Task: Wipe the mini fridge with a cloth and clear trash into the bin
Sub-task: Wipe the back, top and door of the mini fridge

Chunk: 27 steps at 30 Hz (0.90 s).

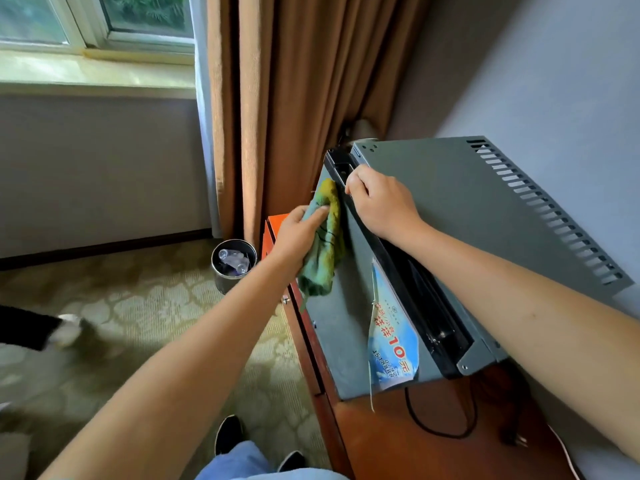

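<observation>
A grey mini fridge (pixel 450 209) stands on a wooden cabinet at the right, its door slightly ajar with a dark gap along the top edge. My left hand (pixel 298 233) grips a green and yellow cloth (pixel 325 244) and presses it against the door's front face near the top left. My right hand (pixel 381 206) is curled over the door's upper edge, fingers hooked into the gap. A blue paper sticker (pixel 391 341) with red print hangs partly peeled from the door. A round metal bin (pixel 221 275) on the floor holds clear plastic trash.
Brown curtains (pixel 277 116) hang behind the fridge beside a window. The wooden cabinet (pixel 388 441) carries a black cable (pixel 436 431) and plug. An orange box (pixel 273 226) sits left of the fridge. Patterned carpet covers the floor; another person's dark sleeve (pixel 24 327) shows at the left edge.
</observation>
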Each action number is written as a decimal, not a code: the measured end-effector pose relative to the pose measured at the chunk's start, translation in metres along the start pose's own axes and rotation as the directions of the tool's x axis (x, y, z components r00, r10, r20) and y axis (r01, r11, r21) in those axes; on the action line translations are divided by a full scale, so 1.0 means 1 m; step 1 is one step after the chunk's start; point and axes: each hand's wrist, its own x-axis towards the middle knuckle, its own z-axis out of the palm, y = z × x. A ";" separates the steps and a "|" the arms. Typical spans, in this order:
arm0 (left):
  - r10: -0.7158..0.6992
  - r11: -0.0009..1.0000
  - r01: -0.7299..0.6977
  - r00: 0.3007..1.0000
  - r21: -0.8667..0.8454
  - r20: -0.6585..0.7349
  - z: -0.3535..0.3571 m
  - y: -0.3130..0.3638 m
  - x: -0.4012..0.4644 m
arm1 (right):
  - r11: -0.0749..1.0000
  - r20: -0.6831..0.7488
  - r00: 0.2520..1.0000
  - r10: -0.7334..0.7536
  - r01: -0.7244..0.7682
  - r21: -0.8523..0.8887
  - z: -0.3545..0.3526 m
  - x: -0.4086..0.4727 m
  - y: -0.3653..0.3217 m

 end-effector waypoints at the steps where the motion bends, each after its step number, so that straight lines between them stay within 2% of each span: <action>1: -0.003 0.999 0.003 1.000 0.033 -0.021 -0.004 0.003 0.012 | 1.000 -0.001 1.000 0.003 -0.003 -0.009 0.001 0.001 0.000; 3: 0.006 0.993 0.004 0.996 0.118 -0.084 -0.008 0.000 0.030 | 1.000 -0.001 1.000 0.005 -0.005 -0.021 0.001 0.001 0.000; 5: 0.008 0.994 0.008 0.989 0.109 -0.145 -0.004 -0.007 0.033 | 1.000 -0.008 1.000 0.004 -0.004 -0.023 0.002 0.000 0.000; 8: -0.043 0.999 0.045 0.993 0.018 -0.107 0.003 -0.032 0.015 | 0.999 -0.012 1.000 -0.004 0.004 -0.037 0.001 0.001 -0.001; 10: -0.043 0.997 0.046 0.997 0.057 -0.065 0.003 -0.046 -0.001 | 0.999 -0.018 1.000 -0.006 0.005 -0.048 0.003 0.002 0.000; 15: 0.182 0.978 -0.176 0.982 0.113 -0.048 0.010 -0.019 -0.014 | 0.999 -0.050 0.998 -0.040 0.038 -0.033 0.006 0.002 0.002; 17: 0.203 0.974 -0.197 0.978 0.112 -0.049 0.012 -0.009 -0.007 | 0.997 -0.073 0.994 -0.075 0.074 -0.010 0.006 0.002 0.003; 19: 0.165 0.975 -0.153 0.984 0.158 -0.064 0.009 -0.014 0.003 | 0.996 -0.085 0.993 -0.087 0.087 -0.001 0.006 0.002 0.004; 21: 0.071 0.979 -0.049 0.992 0.196 -0.106 0.004 -0.025 0.012 | 0.997 -0.096 0.992 -0.081 0.082 0.015 0.007 0.002 0.004; 24: -0.094 0.985 0.109 0.989 0.131 -0.116 0.001 -0.042 0.008 | 0.995 -0.115 0.991 -0.070 0.077 0.060 0.007 0.001 0.004; 27: -0.100 0.994 0.102 0.993 0.035 -0.069 0.012 -0.051 -0.020 | 0.995 -0.151 0.988 -0.045 0.058 0.081 0.007 0.002 0.007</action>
